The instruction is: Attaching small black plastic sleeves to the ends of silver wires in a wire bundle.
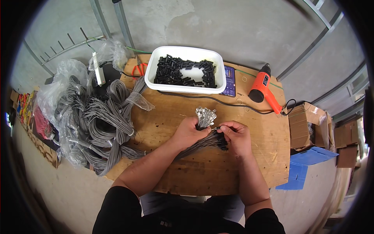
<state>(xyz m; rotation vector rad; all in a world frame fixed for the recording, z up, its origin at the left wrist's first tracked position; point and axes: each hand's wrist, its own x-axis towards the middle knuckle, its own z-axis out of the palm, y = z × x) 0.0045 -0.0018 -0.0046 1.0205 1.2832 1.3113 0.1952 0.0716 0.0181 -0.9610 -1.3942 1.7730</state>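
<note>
Gray cable bundle (pixel 200 127), silvery tips (pixel 205 114) outward, sits gripped in our left hand (pixel 190 132) over table (pixel 175 173); our right hand (pixel 236 136), just beside, pinches small, half-hidden piece (pixel 217 128).

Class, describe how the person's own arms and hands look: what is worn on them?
The left hand and right hand are ungloved, with no watch visible at either wrist. Both forearms are uncovered. Short, plain black sleeves cover the upper arms.

Wooden tabletop (pixel 269 156) beneath white tub (pixel 183 89), phone (pixel 230 82), orange heat gun (pixel 263 83), pliers (pixel 134 71), grey wire coils (pixel 111 117) and trailing cable bundle (pixel 201 144)
</note>
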